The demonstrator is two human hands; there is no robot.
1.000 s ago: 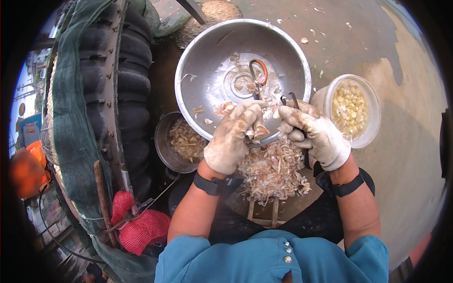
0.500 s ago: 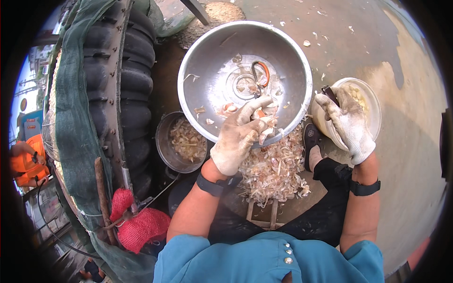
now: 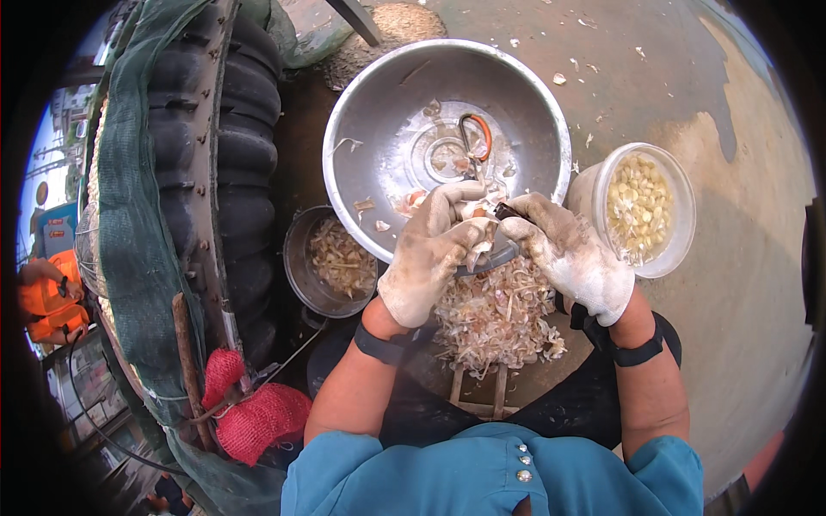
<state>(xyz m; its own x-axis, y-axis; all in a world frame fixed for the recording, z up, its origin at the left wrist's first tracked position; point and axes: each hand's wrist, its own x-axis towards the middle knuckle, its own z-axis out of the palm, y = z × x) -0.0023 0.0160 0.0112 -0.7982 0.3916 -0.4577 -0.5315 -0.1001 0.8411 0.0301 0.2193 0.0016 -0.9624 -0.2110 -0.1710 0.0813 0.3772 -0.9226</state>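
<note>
My left hand (image 3: pixel 428 260), in a soiled white glove, is closed around garlic cloves (image 3: pixel 478 249) at the near rim of a large metal basin (image 3: pixel 370 120). In my gloved right hand (image 3: pixel 578 258) is a small dark knife (image 3: pixel 508 211), its end against the garlic; its blade is mostly hidden. Both hands nearly meet over the rim. Inside the basin lie loose garlic pieces (image 3: pixel 411 201), scraps of skin and a tool with an orange-and-black looped handle (image 3: pixel 476 138).
Garlic skins (image 3: pixel 490 322) are heaped below the basin. At right stands a white bucket (image 3: pixel 594 193) of peeled cloves (image 3: pixel 638 206); at left, a metal pot (image 3: pixel 297 273) holds more garlic pieces. Further left are a large black ribbed tyre (image 3: pixel 249 129), green netting (image 3: pixel 129 215) and a red mesh bag (image 3: pixel 262 421).
My right hand has moved left from the white bucket to the garlic in my left hand, bringing the knife along. The peeled cloves in the bucket are now uncovered. My left hand has barely shifted.
</note>
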